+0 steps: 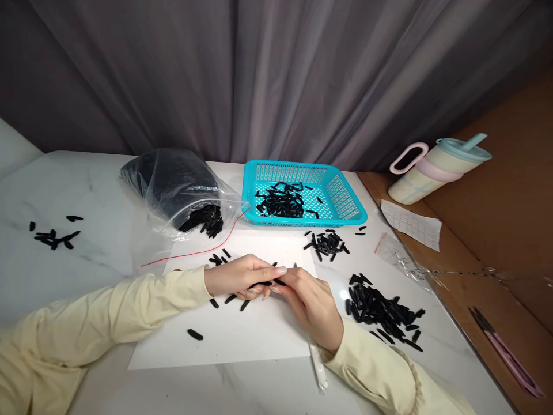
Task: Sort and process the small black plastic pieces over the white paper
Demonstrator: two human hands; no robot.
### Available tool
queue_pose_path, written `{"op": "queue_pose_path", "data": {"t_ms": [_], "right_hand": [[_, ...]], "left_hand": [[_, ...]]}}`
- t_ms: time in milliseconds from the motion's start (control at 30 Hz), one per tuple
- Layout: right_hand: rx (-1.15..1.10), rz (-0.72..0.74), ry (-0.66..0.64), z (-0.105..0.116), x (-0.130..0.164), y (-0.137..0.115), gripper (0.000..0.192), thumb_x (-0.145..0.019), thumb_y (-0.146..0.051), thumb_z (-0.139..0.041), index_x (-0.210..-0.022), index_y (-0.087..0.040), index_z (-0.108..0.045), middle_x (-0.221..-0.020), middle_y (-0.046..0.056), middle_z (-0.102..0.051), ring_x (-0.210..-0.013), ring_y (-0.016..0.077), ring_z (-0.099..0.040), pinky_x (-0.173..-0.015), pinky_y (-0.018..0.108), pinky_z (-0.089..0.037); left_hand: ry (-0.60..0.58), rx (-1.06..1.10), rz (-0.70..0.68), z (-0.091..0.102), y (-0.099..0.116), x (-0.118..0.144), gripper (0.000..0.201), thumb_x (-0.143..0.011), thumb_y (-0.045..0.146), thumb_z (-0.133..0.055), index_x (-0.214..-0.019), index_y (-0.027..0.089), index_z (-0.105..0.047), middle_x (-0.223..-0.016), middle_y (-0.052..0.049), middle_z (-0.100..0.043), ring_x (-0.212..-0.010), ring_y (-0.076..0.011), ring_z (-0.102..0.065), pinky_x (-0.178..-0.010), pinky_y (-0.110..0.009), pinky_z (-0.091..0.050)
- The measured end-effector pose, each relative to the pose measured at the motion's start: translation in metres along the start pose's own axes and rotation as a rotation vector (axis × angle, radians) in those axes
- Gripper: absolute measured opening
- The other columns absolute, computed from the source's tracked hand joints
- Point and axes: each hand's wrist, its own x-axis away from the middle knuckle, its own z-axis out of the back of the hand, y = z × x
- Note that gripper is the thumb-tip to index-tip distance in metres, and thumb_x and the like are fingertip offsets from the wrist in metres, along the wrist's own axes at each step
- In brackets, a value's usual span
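My left hand [242,275] is closed over the white paper, with small black elongated pieces [261,284] between its thumb and fingers. Its fingertips meet those of my right hand [311,302], which pinches the end of another black piece [280,282]. A thin dark tip [295,265] pokes up behind the right fingers; I cannot make out what it belongs to. Below the right wrist a narrow white wrapped strip [318,369] lies partly hidden. Several loose black pieces lie on the paper [259,346] around the left hand, and a single piece [195,334] sits nearer me.
Behind my hands stand a clear zip bag [177,178] full of black pieces and a turquoise basket [363,216] holding more. Piles lie right [384,311], behind [328,245] and far left [56,238]. Pink-handled snips [507,354], a paper slip [412,225] and a tumbler [432,173] are at right.
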Motion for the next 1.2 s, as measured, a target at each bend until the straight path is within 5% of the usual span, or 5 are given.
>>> {"op": "queue_pose_path", "data": {"t_ms": [333, 1200], "right_hand": [[-0.043, 0.027, 0.091, 0.0025, 0.0007, -0.0032, 0.001, -0.088, -0.014, -0.053, -0.089, -0.014, -0.054, -0.065, 0.004, -0.059, -0.057, 0.0134, -0.051, -0.052, 0.025, -0.039], [-0.029, 0.067, 0.025, 0.0012, -0.0003, -0.0007, 0.010, -0.090, -0.016, -0.049, -0.084, -0.012, -0.056, -0.057, 0.002, -0.051, -0.051, 0.0128, -0.042, -0.048, 0.025, -0.034]], "left_hand": [[-0.084, -0.012, -0.030, 0.0000, 0.0035, 0.0036, 0.049, -0.079, 0.056, -0.052, -0.055, 0.016, -0.038, -0.043, 0.010, -0.028, -0.032, -0.0011, -0.020, -0.032, -0.018, -0.013], [-0.143, 0.083, 0.058, 0.0001, 0.0033, 0.0058, 0.053, -0.080, 0.055, -0.051, -0.048, 0.017, -0.033, -0.038, 0.008, -0.026, -0.031, -0.0025, -0.017, -0.034, -0.021, -0.008]]}}
